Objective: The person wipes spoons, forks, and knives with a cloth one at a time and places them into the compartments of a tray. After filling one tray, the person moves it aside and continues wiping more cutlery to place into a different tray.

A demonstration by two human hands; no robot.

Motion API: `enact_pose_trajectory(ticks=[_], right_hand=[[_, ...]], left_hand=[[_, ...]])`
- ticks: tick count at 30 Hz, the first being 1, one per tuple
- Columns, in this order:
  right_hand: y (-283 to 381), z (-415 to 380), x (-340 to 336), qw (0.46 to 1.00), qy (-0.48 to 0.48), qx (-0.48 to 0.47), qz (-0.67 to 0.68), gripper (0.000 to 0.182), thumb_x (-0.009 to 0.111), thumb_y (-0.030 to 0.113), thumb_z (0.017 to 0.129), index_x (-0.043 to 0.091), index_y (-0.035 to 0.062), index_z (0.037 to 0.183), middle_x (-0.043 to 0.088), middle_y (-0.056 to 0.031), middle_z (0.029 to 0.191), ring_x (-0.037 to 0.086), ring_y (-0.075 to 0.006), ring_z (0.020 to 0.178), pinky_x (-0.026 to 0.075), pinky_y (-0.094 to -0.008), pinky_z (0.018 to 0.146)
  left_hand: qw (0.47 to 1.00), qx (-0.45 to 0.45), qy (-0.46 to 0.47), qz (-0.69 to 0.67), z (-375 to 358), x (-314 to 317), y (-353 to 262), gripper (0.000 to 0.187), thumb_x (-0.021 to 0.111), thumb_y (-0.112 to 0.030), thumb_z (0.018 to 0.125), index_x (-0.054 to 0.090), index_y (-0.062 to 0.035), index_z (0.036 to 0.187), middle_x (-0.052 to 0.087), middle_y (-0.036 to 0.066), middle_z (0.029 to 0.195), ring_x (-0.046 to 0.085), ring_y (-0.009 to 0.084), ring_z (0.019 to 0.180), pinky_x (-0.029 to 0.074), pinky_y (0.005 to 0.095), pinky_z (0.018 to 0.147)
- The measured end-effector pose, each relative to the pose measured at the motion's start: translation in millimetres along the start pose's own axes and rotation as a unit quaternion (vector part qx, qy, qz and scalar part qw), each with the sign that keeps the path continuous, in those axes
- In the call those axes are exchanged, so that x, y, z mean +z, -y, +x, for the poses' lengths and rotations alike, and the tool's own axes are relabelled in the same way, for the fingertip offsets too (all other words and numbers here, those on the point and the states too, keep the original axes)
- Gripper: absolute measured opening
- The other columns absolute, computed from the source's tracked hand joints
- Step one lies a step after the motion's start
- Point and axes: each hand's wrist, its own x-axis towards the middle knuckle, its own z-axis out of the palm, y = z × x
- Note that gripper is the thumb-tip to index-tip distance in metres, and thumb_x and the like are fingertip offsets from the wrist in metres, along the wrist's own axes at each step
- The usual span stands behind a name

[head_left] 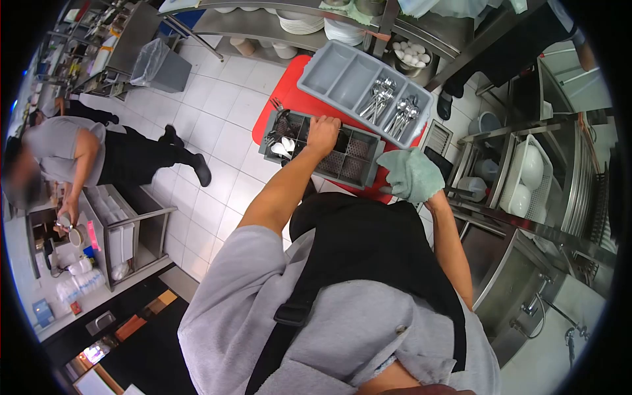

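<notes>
My left hand [322,135] is over the middle of a grey compartmented cutlery basket [372,162], its fingers curled down into a compartment. What they grip there is hidden. Forks [279,108] and white spoons [284,146] stand in the compartments at the basket's left end, while those on the right show perforated bottoms. A pale green cloth [412,172] is bunched in my right hand [434,199], beside the basket's right end, and covers most of its fingers. Just behind the basket lies a grey cutlery tray [347,71] with metal spoons [403,120] in its two right sections.
Basket and tray rest on a red surface [264,125]. Plates [300,24] and a bowl of eggs [411,55] are on shelves behind. A dish rack [534,178] and sink [507,289] stand at right. One person [99,151] works at the left counter; another person's legs [487,59] show back right.
</notes>
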Motion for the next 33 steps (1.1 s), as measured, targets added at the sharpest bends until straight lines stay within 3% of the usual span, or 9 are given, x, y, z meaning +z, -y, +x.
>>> enact_pose_trajectory(ticks=[4, 8, 11, 15, 19, 21, 24, 26, 33], right_hand=[[-6, 35, 6, 0.804, 0.006, -0.294, -0.517, 0.033, 0.075, 0.019, 0.075, 0.067, 0.0050, 0.103, 0.068, -0.0149, 0.101, 0.066, -0.0345, 0.083, 0.055, -0.0408, 0.073], [74, 50, 69, 0.716, 0.119, -0.323, -0.607, 0.018, 0.074, 0.019, 0.063, 0.066, 0.0058, 0.072, 0.067, -0.0177, 0.092, 0.062, -0.0407, 0.076, 0.052, -0.0455, 0.070], [77, 75, 102, 0.633, 0.048, -0.310, -0.708, 0.019, 0.070, 0.023, 0.069, 0.067, 0.0054, 0.075, 0.068, -0.0168, 0.090, 0.064, -0.0389, 0.078, 0.052, -0.0442, 0.071], [41, 95, 84, 0.881, -0.101, -0.316, -0.338, 0.021, 0.063, 0.019, 0.082, 0.067, 0.0017, 0.092, 0.068, -0.0145, 0.093, 0.067, -0.0306, 0.083, 0.054, -0.0386, 0.074], [29, 94, 56, 0.944, -0.067, -0.194, 0.260, 0.019, 0.062, 0.014, 0.093, 0.063, 0.0022, 0.108, 0.068, -0.0053, 0.098, 0.066, -0.0192, 0.084, 0.054, -0.0339, 0.076], [21, 96, 50, 0.958, -0.077, -0.208, 0.182, 0.027, 0.063, 0.018, 0.095, 0.061, 0.0032, 0.117, 0.065, -0.0050, 0.107, 0.064, -0.0194, 0.093, 0.053, -0.0361, 0.081], [12, 107, 25, 0.940, -0.127, -0.294, -0.121, 0.036, 0.065, 0.021, 0.091, 0.060, 0.0052, 0.123, 0.065, -0.0101, 0.116, 0.062, -0.0273, 0.107, 0.048, -0.0420, 0.093], [-14, 122, -4, 0.742, -0.183, -0.423, -0.487, 0.043, 0.066, 0.024, 0.088, 0.060, 0.0073, 0.127, 0.064, -0.0134, 0.123, 0.058, -0.0331, 0.117, 0.043, -0.0460, 0.102], [10, 104, 17, 0.786, -0.257, -0.389, -0.406, 0.045, 0.064, 0.023, 0.088, 0.058, 0.0073, 0.130, 0.060, -0.0150, 0.129, 0.054, -0.0330, 0.122, 0.040, -0.0441, 0.105]], left_hand=[[0.994, 0.031, -0.029, -0.104, 4, -62, -9, 0.008, 0.067, -0.012, 0.085, 0.064, -0.0102, 0.092, 0.064, 0.010, 0.086, 0.060, 0.0299, 0.093, 0.041, 0.0458, 0.086], [0.981, 0.092, 0.019, -0.168, 28, -143, -49, 0.011, 0.069, -0.012, 0.084, 0.064, -0.0057, 0.092, 0.063, 0.012, 0.083, 0.060, 0.0332, 0.087, 0.046, 0.0434, 0.078], [0.956, 0.149, 0.044, -0.248, 43, -162, -88, 0.015, 0.072, -0.010, 0.082, 0.063, -0.0027, 0.091, 0.065, 0.014, 0.083, 0.062, 0.0349, 0.082, 0.049, 0.0420, 0.073], [0.929, 0.038, -0.081, -0.359, 28, -153, -126, 0.024, 0.069, -0.017, 0.091, 0.059, -0.0011, 0.106, 0.066, 0.012, 0.081, 0.063, 0.0200, 0.070, 0.050, 0.0345, 0.065], [0.916, -0.081, -0.056, -0.390, -25, -98, -138, 0.035, 0.047, -0.034, 0.105, 0.052, 0.0003, 0.111, 0.065, 0.009, 0.075, 0.059, 0.0141, 0.065, 0.047, 0.0297, 0.059], [0.710, -0.170, 0.191, -0.657, -37, -113, -156, 0.037, 0.040, -0.036, 0.107, 0.054, -0.0025, 0.102, 0.058, 0.007, 0.067, 0.051, 0.0108, 0.056, 0.041, 0.0269, 0.052], [0.708, -0.177, 0.201, -0.653, -37, -126, -162, 0.038, 0.037, -0.036, 0.108, 0.055, -0.0044, 0.097, 0.047, 0.001, 0.059, 0.039, 0.0077, 0.049, 0.032, 0.0236, 0.046], [0.670, -0.201, 0.199, -0.686, -39, -124, -164, 0.039, 0.038, -0.037, 0.108, 0.055, -0.0043, 0.095, 0.042, -0.001, 0.059, 0.035, 0.0069, 0.049, 0.028, 0.0234, 0.045], [0.751, -0.172, 0.143, -0.622, -24, -137, -164, 0.042, 0.041, -0.039, 0.107, 0.057, -0.0045, 0.089, 0.038, -0.005, 0.058, 0.031, 0.0053, 0.048, 0.025, 0.0228, 0.044]])
